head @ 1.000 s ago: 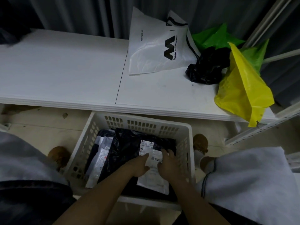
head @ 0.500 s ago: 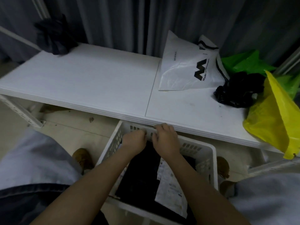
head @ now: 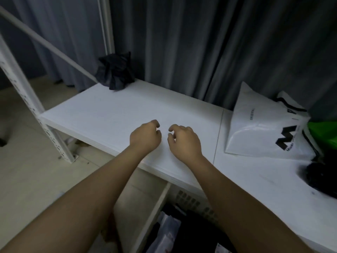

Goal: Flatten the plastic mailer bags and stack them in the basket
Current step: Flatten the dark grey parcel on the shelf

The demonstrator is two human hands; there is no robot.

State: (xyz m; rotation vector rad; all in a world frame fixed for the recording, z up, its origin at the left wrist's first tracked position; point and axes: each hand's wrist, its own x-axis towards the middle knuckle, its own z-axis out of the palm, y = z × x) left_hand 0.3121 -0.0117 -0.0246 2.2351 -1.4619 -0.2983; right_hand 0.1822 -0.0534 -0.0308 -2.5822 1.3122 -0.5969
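Over shelf (head: pixel 109 114): left hand (head: pixel 145 136), right hand (head: pixel 184 140) loosely curled, empty; white mailer (head: pixel 262 128) well right.

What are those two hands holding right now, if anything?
Nothing. The left hand and right hand hang over the white shelf with fingers loosely curled and nothing in them.

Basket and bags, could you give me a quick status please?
Left hand and right hand empty above shelf. Basket holds bags. White bag untouched. Nothing blocking.
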